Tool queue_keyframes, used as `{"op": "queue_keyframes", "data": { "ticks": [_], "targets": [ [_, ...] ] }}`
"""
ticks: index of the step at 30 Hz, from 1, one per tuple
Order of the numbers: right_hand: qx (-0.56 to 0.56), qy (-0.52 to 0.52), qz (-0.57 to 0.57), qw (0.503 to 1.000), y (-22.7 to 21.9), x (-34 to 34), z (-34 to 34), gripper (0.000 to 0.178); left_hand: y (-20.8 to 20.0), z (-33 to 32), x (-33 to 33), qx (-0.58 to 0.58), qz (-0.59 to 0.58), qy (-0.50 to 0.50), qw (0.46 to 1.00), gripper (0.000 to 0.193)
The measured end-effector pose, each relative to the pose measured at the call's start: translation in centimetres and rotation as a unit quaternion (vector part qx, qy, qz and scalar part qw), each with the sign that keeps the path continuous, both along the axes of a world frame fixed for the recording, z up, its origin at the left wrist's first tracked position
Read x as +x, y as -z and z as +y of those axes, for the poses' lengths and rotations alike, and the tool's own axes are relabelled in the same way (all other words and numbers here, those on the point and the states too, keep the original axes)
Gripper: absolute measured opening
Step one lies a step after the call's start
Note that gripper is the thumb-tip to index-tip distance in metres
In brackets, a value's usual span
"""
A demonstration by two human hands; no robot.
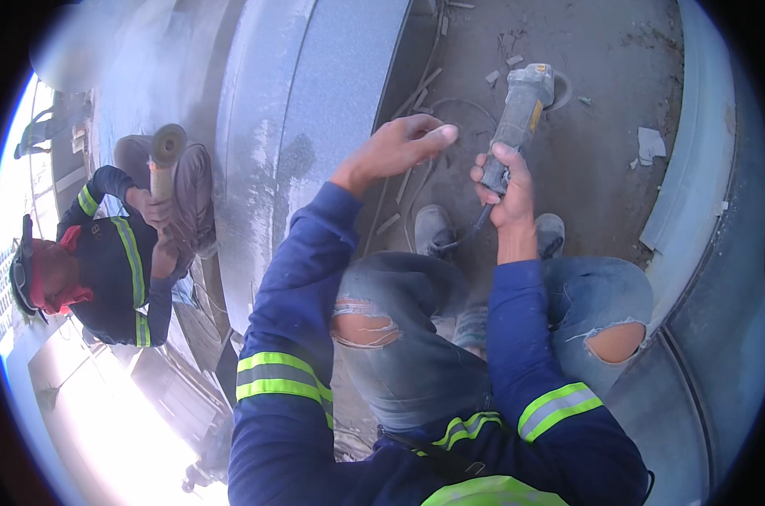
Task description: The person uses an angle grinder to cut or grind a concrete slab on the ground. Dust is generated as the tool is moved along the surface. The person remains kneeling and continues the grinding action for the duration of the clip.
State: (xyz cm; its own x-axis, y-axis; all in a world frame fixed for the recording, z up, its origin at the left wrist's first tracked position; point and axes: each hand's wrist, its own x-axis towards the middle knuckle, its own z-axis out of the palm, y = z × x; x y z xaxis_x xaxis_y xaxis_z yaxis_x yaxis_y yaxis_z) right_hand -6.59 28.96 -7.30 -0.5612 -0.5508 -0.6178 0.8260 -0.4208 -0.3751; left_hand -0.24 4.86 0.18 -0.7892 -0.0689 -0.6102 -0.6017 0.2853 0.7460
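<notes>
Right hand (510,187): fingers wrapped around the rear of a dusty grey angle grinder, its cord trailing from the end below the palm.
Angle grinder (521,114): raised above the floor ahead of the worker's knees, its head pointing away and its disc (563,91) to the right.
Left hand (403,145): raised to the left of the tool and apart from it, fingers loosely bent and unclosed, thumb extended.
Cord (465,239): runs from the tool toward the grey shoe (434,229) on the left.
Slab (336,76): pale and dust-streaked, beyond the left forearm.
Floor (597,194): grey and dusty, with a white scrap (650,145) at right.
Co-worker (112,253): at far left, gripping a second grinder (161,173), disc uppermost.
</notes>
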Motion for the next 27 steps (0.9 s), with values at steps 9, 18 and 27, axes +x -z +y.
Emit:
{"op": "queue_keyframes", "data": {
  "ticks": [9, 18, 27],
  "targets": [
    [0.05, 0.016, -0.043, 0.998, -4.5, -3.7, 4.4, 0.032, 1.3, 15.0, 32.4, -0.033, -0.347, -0.419, 0.838, 0.047],
    [0.079, -0.076, -0.066, 0.992, -5.7, -4.1, 7.9, 0.03, 2.9, 23.6, 43.0, 0.042, -0.441, -0.251, 0.861, 0.046],
    [0.031, -0.139, -0.06, 0.988, -5.4, -2.2, 10.2, 0.036, 2.3, 25.4, 45.2, -0.003, -0.407, -0.246, 0.88, 0.045]
  ]
}}
